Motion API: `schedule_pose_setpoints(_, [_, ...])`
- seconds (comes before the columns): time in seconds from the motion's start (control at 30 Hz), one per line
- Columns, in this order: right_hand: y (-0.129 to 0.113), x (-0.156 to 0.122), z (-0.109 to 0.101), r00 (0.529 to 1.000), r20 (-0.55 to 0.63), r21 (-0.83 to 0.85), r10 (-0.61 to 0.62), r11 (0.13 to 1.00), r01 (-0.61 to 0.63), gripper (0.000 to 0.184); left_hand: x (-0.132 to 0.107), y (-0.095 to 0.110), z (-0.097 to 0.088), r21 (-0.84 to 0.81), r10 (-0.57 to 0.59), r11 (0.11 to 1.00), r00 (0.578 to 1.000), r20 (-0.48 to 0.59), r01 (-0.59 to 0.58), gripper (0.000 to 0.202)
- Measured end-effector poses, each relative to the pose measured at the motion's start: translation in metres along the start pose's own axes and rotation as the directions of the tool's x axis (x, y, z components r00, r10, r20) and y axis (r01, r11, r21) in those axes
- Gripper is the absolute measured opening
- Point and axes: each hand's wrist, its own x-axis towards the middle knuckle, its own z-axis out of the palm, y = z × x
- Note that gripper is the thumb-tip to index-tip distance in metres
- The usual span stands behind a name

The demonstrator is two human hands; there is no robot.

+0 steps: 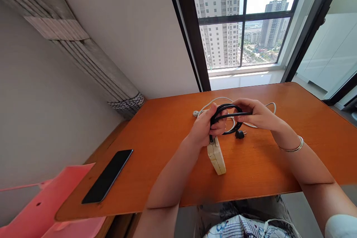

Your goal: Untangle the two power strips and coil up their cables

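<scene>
While coiled: black cable [227, 113] mid-table [167, 119]

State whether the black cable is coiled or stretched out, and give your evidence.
Coiled: the black cable forms loops held between the left hand and right hand, its plug hanging loose.

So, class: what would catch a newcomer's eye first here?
At the middle of the orange table, the left hand and right hand grip a coiled black cable above a cream power adapter. A black phone lies near the table's left edge.
</scene>
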Motion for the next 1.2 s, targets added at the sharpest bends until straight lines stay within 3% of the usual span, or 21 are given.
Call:
schedule_pose_setpoints(0.2, [0.011, 0.001, 0.004, 0.974, -0.219, -0.099, -0.054, 0.995, 0.033, 0.045, 0.001, 0.001, 0.001, -0.007, 0.012, 1.000, 0.998, -0.062, -0.012, 0.049])
schedule_pose_setpoints(0.37, [0.007, -0.002, -0.008, 0.970, -0.235, -0.230, -0.060, 0.973, 0.005, 0.053, 0.003, 0.002, 0.002, -0.029, 0.051, 0.998, 0.988, -0.146, -0.056, 0.050])
schedule_pose_setpoints(0.47, [0.008, -0.003, -0.010, 0.972, -0.171, -0.229, -0.162, 0.966, 0.121, 0.052, 0.005, 0.002, 0.001, -0.021, 0.053, 0.998, 0.977, -0.206, -0.059, 0.051])
schedule_pose_setpoints(0.57, [0.009, -0.001, 0.000, 0.921, -0.129, -0.286, -0.367, 0.903, 0.320, 0.031, 0.005, 0.001, 0.001, 0.039, 0.101, 0.995, 0.974, -0.203, -0.095, 0.054])
schedule_pose_setpoints(0.67, [0.007, 0.001, 0.011, 0.884, -0.157, -0.346, -0.441, 0.862, 0.369, 0.022, 0.003, 0.000, 0.003, 0.103, 0.124, 0.989, 0.977, -0.171, -0.107, 0.055])
schedule_pose_setpoints(0.93, [0.007, 0.001, 0.014, 0.883, -0.390, -0.359, -0.261, 0.926, 0.115, 0.032, 0.000, -0.001, 0.004, 0.139, 0.118, 0.983, 0.993, 0.029, -0.121, 0.055])
schedule_pose_setpoints(1.2, [0.004, 0.002, 0.018, 0.919, -0.374, -0.198, -0.127, 0.979, 0.055, 0.025, 0.000, -0.001, 0.002, 0.087, 0.072, 0.993, 0.985, 0.156, -0.086, 0.055])
